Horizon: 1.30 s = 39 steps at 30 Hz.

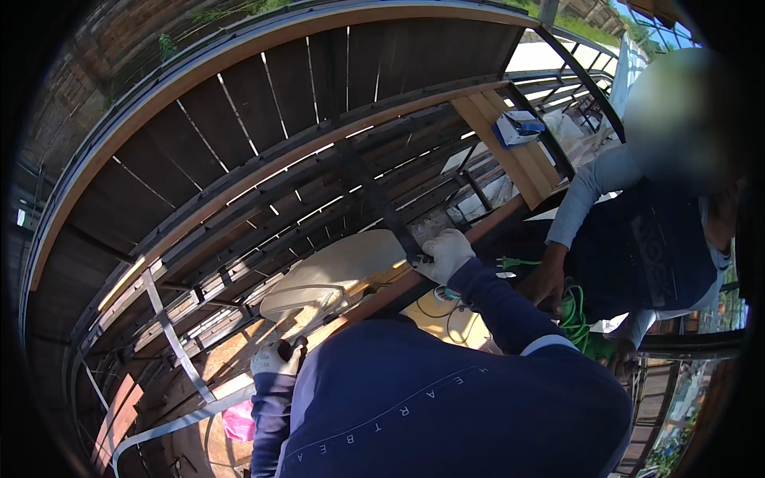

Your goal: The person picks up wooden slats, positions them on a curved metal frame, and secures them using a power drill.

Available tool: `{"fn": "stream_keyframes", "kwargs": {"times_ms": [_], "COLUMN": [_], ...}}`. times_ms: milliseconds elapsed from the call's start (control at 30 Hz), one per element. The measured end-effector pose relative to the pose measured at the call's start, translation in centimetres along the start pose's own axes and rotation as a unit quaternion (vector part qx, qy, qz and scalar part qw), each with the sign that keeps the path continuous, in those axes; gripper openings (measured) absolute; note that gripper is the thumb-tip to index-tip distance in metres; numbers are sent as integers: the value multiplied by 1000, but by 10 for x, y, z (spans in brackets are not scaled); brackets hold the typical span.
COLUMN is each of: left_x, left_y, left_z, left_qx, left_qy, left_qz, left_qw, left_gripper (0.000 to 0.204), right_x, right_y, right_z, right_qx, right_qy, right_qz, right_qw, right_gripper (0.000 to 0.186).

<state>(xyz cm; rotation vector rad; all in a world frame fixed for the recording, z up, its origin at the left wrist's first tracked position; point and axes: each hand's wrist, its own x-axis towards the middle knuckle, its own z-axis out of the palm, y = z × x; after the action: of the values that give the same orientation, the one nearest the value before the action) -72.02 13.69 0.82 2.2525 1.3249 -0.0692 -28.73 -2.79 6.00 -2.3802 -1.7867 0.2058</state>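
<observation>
My right hand, in a white work glove, is closed at the near end of a black metal bar in the frame. Something small and dark shows at its fingertips, too small to name. Lower left, my left hand, also gloved, has its fingers curled round a dark piece, whose kind I cannot make out. A wood-topped rail runs between my hands, close to my chest. Beyond it lies a beige rounded panel with a cable loop over it.
At right a co-worker holds a bundled green cable; its plug hangs near my right forearm. A blue-and-white box sits on wooden boards. Curved dark slatted panels rise ahead. A pink bag lies lower left.
</observation>
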Motion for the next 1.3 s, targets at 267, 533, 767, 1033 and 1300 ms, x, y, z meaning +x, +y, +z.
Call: {"fn": "stream_keyframes", "kwargs": {"times_ms": [267, 533, 767, 1033, 1300], "left_x": [16, 10, 13, 9, 14], "left_y": [-38, -38, -29, -23, -86], "left_z": [15, 11, 0, -5, -62], "left_qx": [45, 66, 13, -56, -10], "left_qy": [-59, -44, -39, -100, -72], "left_qz": [27, 44, 71, -30, -38], "left_qw": [997, 996, 997, 993, 997], "left_gripper": [40, 27, 20, 33, 54], "right_x": [-14, -12, -13, 26, -2], "right_y": [10, 12, 15, 45, 101], "right_z": [2, -7, -14, 2, 40], "right_qx": [21, 68, 37, 69, 165], "right_qy": [24, 98, 9, -239, -194], "right_qz": [34, 18, 30, 21, 107], "right_qw": [999, 993, 999, 968, 961], "right_gripper": [44, 42, 43, 55, 28]}}
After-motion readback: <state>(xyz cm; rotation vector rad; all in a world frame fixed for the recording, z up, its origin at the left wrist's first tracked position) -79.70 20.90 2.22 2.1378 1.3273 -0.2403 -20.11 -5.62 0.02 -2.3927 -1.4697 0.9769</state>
